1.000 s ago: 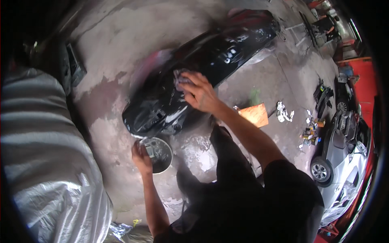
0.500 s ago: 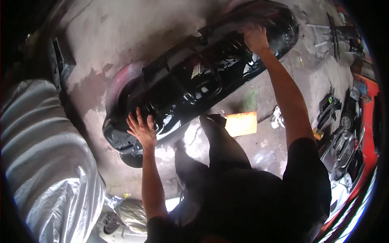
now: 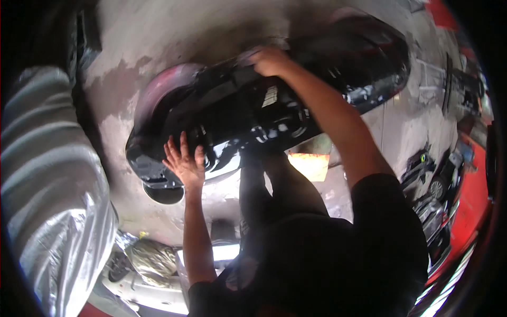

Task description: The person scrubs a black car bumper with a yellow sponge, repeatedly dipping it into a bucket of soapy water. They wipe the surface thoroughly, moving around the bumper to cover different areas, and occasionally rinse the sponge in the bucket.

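A long glossy black car bumper (image 3: pixel 232 113) lies slantwise before me, with pinkish-red patches along its far edge. My left hand (image 3: pixel 186 165) rests on its near left part, fingers spread and nothing in them. Across the middle reaches my right arm, bringing my right hand (image 3: pixel 268 61) to the bumper's far edge. Its fingers are curled together over a small pale pinkish patch. Blur and the turn of the hand hide whether that is a cloth or part of the edge.
At left stands something large under a silver cover (image 3: pixel 53 174). An orange-yellow sheet (image 3: pixel 309 166) lies on the floor beyond my legs. Dark car parts (image 3: pixel 430 211) are heaped at right beside a red panel (image 3: pixel 472 185). A round dark disc (image 3: pixel 162 194) shows below the bumper's left end.
My right hand has swept left from the bumper's right end to its far middle edge. My left hand stays spread on the left part. The whole view has shifted slightly.
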Available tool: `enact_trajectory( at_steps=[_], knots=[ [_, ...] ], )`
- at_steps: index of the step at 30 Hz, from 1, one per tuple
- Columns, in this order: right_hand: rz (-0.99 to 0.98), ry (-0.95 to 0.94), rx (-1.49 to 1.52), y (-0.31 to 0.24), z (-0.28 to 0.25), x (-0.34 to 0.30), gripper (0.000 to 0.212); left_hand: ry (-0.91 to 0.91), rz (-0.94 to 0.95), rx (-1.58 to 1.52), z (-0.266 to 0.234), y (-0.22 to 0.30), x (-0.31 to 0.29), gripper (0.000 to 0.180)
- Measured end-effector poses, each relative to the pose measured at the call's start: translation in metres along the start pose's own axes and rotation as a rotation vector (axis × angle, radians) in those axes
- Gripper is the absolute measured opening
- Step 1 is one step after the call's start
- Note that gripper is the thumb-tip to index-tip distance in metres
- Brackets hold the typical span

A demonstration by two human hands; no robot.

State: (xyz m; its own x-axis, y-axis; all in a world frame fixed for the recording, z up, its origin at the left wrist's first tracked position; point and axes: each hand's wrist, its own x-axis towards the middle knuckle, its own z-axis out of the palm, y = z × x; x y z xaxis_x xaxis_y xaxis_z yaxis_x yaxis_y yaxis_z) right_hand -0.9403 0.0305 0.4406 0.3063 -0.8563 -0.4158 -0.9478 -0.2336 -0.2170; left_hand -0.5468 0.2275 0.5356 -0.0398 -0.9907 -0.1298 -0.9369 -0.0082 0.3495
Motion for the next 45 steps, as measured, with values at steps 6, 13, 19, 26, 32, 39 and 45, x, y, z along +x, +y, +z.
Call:
enact_trajectory(
  at_steps=[6, 13, 19, 26, 32, 39, 45],
  knots=[
    [0.045, -0.036, -0.249, -0.049, -0.006, 0.032, 0.032, 0.047, -0.024, 0.066, -0.007, -0.006, 0.002, 0.073],
    [-0.204, 0.04, 0.168, -0.177, 0.021, 0.025, 0.018, 0.017, -0.007, 0.054, 0.005, -0.005, 0.001, 0.074],
    [-0.118, 0.392, -0.073, -0.092, -0.059, -0.142, 0.036, 0.064, -0.017, 0.056, -0.003, -0.001, -0.001, 0.07],
    [0.34, 0.435, -0.398, 0.155, -0.067, -0.242, 0.04, -0.002, 0.0, 0.086, -0.001, 0.009, 0.0, 0.068],
    [0.215, 0.202, -0.01, 0.201, -0.05, -0.122, 0.035, 0.04, -0.087, 0.013, 0.009, 0.107, -0.022, 0.063],
    [-0.075, 0.035, 0.047, 0.19, -0.034, -0.079, 0.043, 0.068, -0.219, -0.001, 0.068, 0.219, -0.008, 0.062],
    [0.409, -0.035, -0.032, 0.443, -0.055, -0.142, 0.052, 0.12, -0.268, 0.058, 0.078, 0.213, -0.006, 0.067]
  ],
)
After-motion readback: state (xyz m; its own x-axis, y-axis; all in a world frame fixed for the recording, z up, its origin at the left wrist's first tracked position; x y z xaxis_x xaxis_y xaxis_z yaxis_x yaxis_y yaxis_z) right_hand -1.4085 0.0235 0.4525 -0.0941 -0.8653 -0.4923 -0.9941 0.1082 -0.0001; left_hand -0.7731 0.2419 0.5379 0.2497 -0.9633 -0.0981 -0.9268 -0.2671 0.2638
